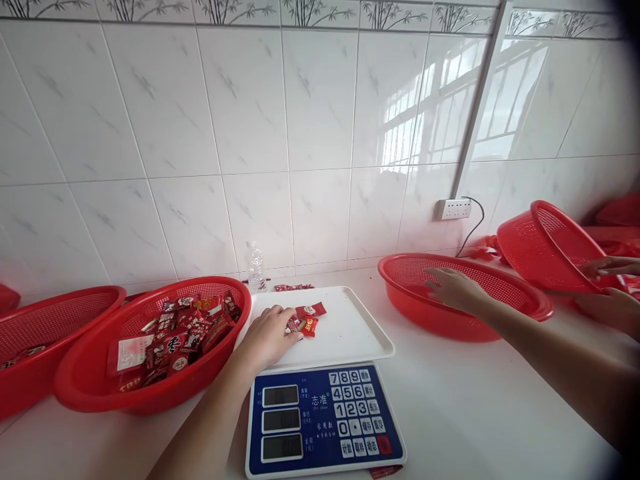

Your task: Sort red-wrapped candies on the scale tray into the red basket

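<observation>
My left hand (pixel 270 333) rests on the white tray (pixel 357 333) of a scale, its fingers curled over a few small red snack packets (pixel 309 325). Parts of the packets are hidden under the fingers. To the left, a red basket (pixel 90 393) holds a heap of similar dark red wrapped packets (pixel 175 340). My right hand (pixel 453 290) reaches over another red basket (pixel 430 320) on the right, fingers stretched out, with nothing visible in them. In front of the tray lies the scale's blue keypad panel (pixel 320 420) with its displays.
A clear plastic bottle (pixel 255 267) stands by the tiled wall behind the tray. At far right, another person's hands (pixel 613 267) are at a tilted red basket (pixel 520 233). One more red basket (pixel 100 300) sits at far left. A power strip (pixel 455 209) hangs on the wall.
</observation>
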Tool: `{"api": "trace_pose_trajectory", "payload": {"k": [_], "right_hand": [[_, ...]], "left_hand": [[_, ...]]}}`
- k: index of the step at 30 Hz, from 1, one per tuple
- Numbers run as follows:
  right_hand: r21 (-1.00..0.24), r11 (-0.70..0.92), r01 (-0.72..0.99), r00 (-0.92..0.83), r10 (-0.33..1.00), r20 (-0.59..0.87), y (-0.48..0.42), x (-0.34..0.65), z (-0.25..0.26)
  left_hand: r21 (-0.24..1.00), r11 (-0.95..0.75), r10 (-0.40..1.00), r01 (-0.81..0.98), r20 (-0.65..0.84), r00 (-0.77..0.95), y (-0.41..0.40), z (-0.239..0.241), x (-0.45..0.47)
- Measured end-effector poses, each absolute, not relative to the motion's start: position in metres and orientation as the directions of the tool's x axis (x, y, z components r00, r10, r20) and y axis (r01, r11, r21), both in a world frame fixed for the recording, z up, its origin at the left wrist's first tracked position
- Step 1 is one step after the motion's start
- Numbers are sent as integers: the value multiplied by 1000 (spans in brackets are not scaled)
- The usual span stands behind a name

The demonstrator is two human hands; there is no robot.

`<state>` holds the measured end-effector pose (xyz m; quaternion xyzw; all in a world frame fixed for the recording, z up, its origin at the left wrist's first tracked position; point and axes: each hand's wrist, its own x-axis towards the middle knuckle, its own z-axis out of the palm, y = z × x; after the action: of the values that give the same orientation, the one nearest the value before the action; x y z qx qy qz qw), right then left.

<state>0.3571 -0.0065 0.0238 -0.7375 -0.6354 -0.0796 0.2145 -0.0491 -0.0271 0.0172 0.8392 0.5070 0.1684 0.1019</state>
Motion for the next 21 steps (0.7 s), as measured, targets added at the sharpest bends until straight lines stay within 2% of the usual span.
{"api": "trace_pose_trajectory", "payload": {"k": [2, 6, 9, 12, 15, 21], "right_hand": [[-199, -27, 980, 101, 922, 375, -3, 335, 23], [-176, 252, 952, -190, 931, 311, -2, 261, 23], [-189, 469, 863, -431, 877, 210, -10, 204, 22], [-220, 606, 765, -593, 795, 127, -17, 166, 19], [-243, 643, 727, -639, 762, 105, -20, 150, 17], [-239, 602, 762, -575, 799, 177, -11, 155, 12]], "left_hand": [[356, -463, 887, 812, 176, 428, -27, 17, -49], [394, -475, 879, 787, 160, 450, -28, 19, -49], [469, -492, 862, 733, 145, 486, -31, 22, -48], [530, -484, 861, 696, 147, 487, -32, 23, -48], [536, -471, 870, 701, 149, 471, -30, 23, -49], [503, -489, 863, 712, 158, 480, -26, 21, -52]]}}
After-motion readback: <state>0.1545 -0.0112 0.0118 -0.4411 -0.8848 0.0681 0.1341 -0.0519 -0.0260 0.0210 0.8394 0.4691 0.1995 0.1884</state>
